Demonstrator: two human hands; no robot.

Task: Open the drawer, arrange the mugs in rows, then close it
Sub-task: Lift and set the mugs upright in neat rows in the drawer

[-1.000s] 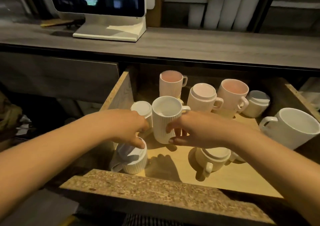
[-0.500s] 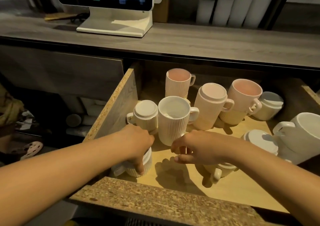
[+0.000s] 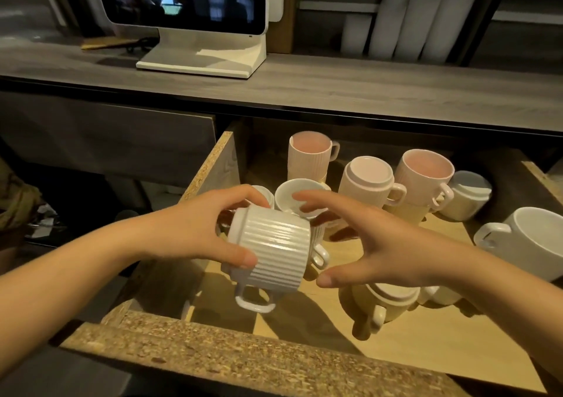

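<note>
The wooden drawer stands pulled out with several mugs inside. My left hand grips a white ribbed mug, lifted above the drawer floor and tilted on its side, handle pointing down. My right hand hovers just right of it, fingers spread, holding nothing. Behind the hands stands an upright white ribbed mug. Further back are a pink upright mug, an upside-down pink mug and another pink mug. A cream upside-down mug sits under my right hand.
A large plain white mug lies at the drawer's right side, with an upside-down white mug behind it. The chipboard drawer front runs across the foreground. A counter above carries a white monitor and paper rolls.
My left hand has taken hold of the low ribbed mug at the front left and lifted it up, tilted sideways. My right hand rose from the drawer floor and spread its fingers beside it.
</note>
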